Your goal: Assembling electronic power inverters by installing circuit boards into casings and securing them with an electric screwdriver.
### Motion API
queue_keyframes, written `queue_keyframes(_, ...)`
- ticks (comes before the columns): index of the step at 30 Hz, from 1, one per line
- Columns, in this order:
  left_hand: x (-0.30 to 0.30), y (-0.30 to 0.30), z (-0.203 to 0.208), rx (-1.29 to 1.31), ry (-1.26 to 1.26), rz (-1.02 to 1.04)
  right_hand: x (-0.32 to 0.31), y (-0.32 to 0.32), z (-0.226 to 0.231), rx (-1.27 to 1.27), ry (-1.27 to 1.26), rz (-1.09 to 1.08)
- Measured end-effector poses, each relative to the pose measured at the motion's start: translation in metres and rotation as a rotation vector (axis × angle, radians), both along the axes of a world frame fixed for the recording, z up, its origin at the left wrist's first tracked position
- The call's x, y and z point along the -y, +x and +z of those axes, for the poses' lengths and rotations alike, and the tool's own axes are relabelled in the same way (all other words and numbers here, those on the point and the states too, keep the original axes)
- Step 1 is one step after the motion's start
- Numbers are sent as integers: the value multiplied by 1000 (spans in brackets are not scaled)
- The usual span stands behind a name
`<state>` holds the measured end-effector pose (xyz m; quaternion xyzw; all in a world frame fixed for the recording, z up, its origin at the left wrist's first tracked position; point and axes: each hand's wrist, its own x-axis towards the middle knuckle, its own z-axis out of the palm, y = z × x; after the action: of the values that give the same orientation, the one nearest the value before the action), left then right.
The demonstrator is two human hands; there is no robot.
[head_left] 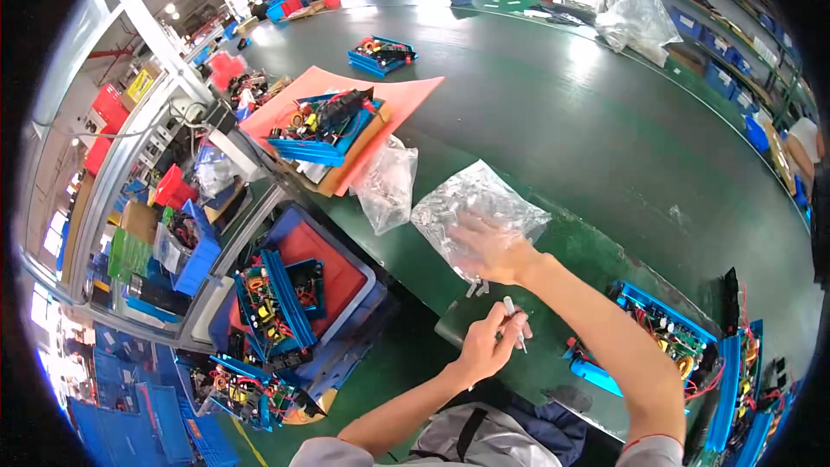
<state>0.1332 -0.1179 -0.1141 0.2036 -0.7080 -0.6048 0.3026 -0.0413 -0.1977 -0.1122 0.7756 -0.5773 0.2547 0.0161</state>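
My left hand (491,348) is closed, its fingers pinching a few short pale tube-like pieces (510,304) that stick out past the thumb. Ahead of it, my right hand (496,249) is stretched out with its fingers apart at a clear plastic bag (474,195). The fingers are slightly blurred, and I cannot tell whether they lie on the bag or inside it. Small pale pieces show through the plastic. At the bag's near edge, several short grey pieces (477,288) lie on the green bench (566,246).
A second clear bag (386,186) lies left of the first. Beyond it a blue-cased circuit unit (320,125) rests on pink sheets (406,95). Another unit (380,56) sits farther back. More units (666,329) stand at the right, and others fill a blue crate (367,294) at the left.
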Motion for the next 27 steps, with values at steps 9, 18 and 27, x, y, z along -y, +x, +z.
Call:
queue_keyframes(9,23,-12,11,84,122,45,-60,-14,44,-237,47,59)
queue_keyframes(18,31,-15,1,-39,209,-84,-130,-28,82,289,59,-178)
queue_keyframes(27,-6,-19,80,26,385,-199,-277,3,123,723,232,-565)
